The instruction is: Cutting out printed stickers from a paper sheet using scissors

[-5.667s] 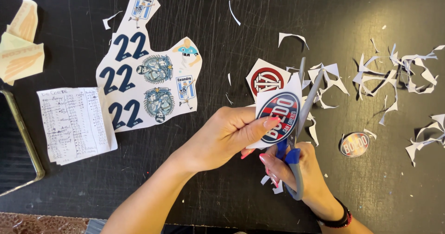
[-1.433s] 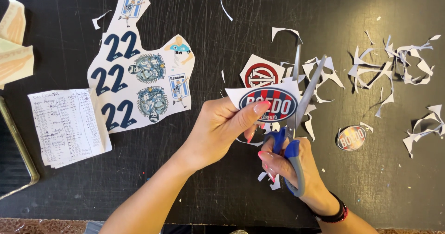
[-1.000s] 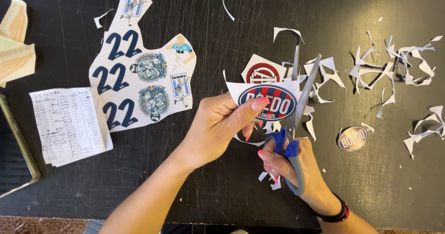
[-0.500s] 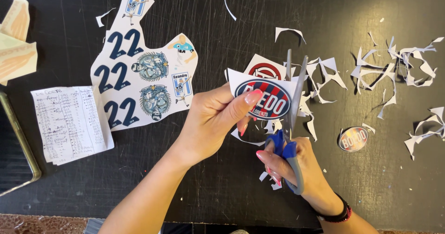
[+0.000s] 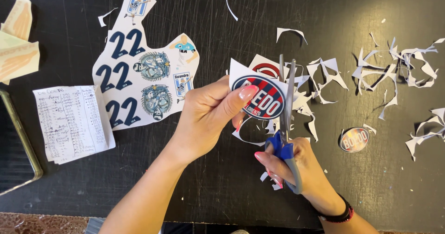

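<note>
Red-blue oval sticker (image 5: 259,99), white-edged

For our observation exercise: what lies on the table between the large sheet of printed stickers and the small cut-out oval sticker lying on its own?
In the head view, between the sticker sheet and the oval sticker: the left hand holding a badge cut-out, the scissors and paper scraps.

1. I work at a home craft table: my black tabletop (image 5: 194,11) is scratched and worn
2. White paper offcuts (image 5: 398,62) litter it, beside a printed sticker sheet (image 5: 139,76) of numbers and badges
3. A handwritten list (image 5: 72,123) lies at its left
4. My scissors (image 5: 285,123) trim an oval sticker (image 5: 259,99); a finished one (image 5: 354,139) lies apart
</note>
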